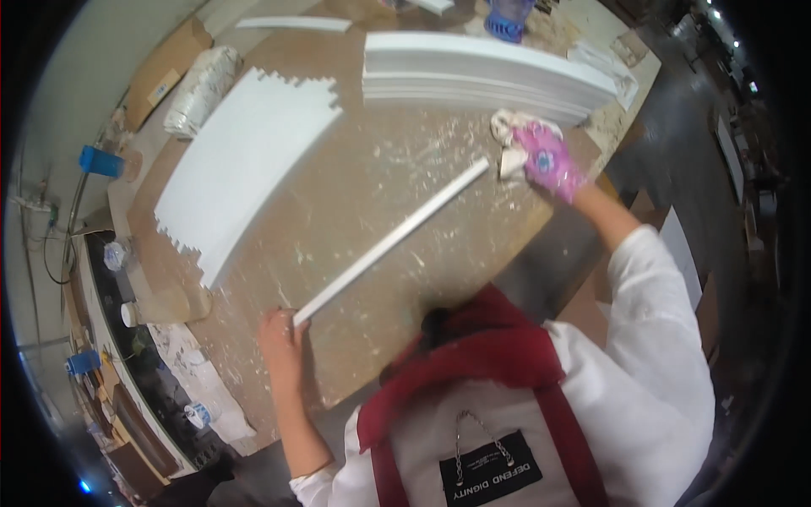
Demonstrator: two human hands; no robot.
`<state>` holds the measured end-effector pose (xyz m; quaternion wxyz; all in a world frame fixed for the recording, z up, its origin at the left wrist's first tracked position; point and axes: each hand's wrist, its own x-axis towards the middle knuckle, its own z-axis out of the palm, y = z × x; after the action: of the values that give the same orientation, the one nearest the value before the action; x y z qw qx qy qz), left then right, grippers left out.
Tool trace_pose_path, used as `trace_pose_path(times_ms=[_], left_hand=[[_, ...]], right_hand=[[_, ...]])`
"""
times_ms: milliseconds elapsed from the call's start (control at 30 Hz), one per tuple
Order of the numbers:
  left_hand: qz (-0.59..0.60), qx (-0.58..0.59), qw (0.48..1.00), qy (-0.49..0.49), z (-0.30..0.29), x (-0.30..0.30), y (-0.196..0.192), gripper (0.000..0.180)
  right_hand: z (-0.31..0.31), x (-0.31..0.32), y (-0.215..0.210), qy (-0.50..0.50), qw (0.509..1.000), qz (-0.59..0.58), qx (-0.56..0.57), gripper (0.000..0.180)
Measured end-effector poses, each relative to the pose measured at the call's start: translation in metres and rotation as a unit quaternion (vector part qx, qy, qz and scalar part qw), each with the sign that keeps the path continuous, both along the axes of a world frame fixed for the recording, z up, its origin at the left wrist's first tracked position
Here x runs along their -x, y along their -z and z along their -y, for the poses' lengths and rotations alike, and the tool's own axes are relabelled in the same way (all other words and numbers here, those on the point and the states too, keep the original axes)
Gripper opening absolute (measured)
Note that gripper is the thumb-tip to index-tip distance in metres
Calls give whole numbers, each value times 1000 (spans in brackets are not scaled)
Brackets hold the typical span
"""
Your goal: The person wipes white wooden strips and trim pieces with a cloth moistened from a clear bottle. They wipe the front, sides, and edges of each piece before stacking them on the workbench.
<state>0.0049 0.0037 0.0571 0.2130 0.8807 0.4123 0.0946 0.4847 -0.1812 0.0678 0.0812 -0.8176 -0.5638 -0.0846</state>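
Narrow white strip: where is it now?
In the head view, the narrow white strip runs diagonally over the tabletop, its near end in the left hand, its far end left of the rag in the gloved right hand.

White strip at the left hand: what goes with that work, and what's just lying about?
Part of the job:
white strip, its end at the left hand
cloth, in the gloved right hand
white pieces side by side, probably

Seemingly just lying about:
blue container
blotchy roll
cardboard
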Motion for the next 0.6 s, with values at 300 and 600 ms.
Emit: trace_pose_path(times_ms=[300, 600], left_hand=[[41, -64, 993, 86, -11, -85, 6, 20], [-20, -271, 961, -39, -118, -59, 12, 33]], right_hand=[[6, 11, 32, 52, 984, -122, -121, 45], [7, 2, 53, 74, 981, -114, -137, 43]])
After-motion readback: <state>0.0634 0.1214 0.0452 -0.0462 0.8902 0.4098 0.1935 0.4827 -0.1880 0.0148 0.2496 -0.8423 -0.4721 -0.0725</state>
